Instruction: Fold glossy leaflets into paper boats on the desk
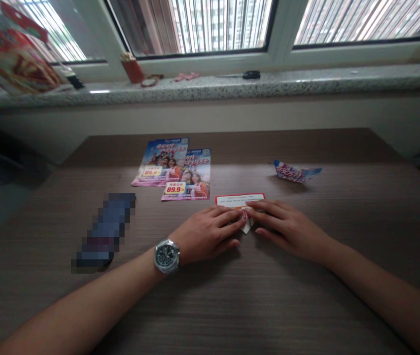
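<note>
A partly folded flyer (237,199) lies on the table in front of me, white with a red border, its lower end coming to a point. My left hand (208,232), with a watch at the wrist, rests its outstretched fingertips on the flyer's folded part from the left. From the right, my right hand (293,229) lays its extended fingers on the same folds. Both thumbs sit lower, apart from the paper. The fingers hide much of the folded middle. Beyond my right hand stands a folded paper boat (296,173) in blue and pink print.
Several printed flyers (191,180) overlap beyond my left hand. A pixelated dark flat object (104,234) lies at the left of the wooden table (210,310). On the stone sill (180,93) are a red holder (132,69), a black-handled tool (250,75) and a red bag (14,59).
</note>
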A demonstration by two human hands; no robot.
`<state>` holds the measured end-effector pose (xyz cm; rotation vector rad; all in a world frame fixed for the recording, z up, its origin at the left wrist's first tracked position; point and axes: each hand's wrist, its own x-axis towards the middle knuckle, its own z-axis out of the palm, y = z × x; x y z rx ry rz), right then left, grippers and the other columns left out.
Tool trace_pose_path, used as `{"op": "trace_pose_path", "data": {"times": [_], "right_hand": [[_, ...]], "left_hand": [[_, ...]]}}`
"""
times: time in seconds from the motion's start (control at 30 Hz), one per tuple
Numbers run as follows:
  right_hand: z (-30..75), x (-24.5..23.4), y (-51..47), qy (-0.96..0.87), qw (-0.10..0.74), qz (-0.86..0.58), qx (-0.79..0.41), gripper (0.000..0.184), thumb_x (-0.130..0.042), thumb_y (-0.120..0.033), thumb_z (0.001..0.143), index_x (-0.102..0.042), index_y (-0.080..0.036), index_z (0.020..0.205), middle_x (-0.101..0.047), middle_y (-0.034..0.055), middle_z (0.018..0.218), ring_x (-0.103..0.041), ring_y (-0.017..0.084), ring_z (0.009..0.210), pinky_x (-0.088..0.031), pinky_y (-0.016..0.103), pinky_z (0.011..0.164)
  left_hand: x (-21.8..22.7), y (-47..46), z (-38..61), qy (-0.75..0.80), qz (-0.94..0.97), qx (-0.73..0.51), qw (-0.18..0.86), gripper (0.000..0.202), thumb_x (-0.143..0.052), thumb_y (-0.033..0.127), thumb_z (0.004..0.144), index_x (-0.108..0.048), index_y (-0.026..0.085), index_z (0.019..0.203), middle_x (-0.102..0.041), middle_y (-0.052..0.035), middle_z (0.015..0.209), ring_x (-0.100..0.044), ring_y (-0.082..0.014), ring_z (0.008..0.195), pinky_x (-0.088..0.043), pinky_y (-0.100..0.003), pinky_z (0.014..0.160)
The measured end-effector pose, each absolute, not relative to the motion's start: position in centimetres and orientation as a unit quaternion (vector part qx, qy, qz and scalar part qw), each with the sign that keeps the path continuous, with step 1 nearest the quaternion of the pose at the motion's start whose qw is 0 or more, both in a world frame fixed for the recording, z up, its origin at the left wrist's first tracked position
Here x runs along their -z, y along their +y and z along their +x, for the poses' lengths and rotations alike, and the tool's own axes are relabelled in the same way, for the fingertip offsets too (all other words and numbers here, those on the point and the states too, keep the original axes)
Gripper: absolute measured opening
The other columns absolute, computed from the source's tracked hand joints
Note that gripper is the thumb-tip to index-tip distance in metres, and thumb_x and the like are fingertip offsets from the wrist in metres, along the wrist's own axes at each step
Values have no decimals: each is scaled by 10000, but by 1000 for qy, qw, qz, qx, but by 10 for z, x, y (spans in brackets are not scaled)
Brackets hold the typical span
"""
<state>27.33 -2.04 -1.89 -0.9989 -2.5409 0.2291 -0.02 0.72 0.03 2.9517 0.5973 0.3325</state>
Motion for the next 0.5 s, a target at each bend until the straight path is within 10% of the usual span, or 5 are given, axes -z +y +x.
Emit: {"op": "trace_pose_path", "data": {"times": [0.5], "right_hand": [[275,26,-17,-910,170,-367,-88,497,-518,-312,1006,-466,-228,1492,-496,118,1530,-454,280,1412,-407,522,1147]], "left_hand": [[3,6,-2,203,970,-111,73,503,-488,404,1026,-463,168,1468,-514,-114,1489,-485,-263,1371,-426,-449,1154]]}}
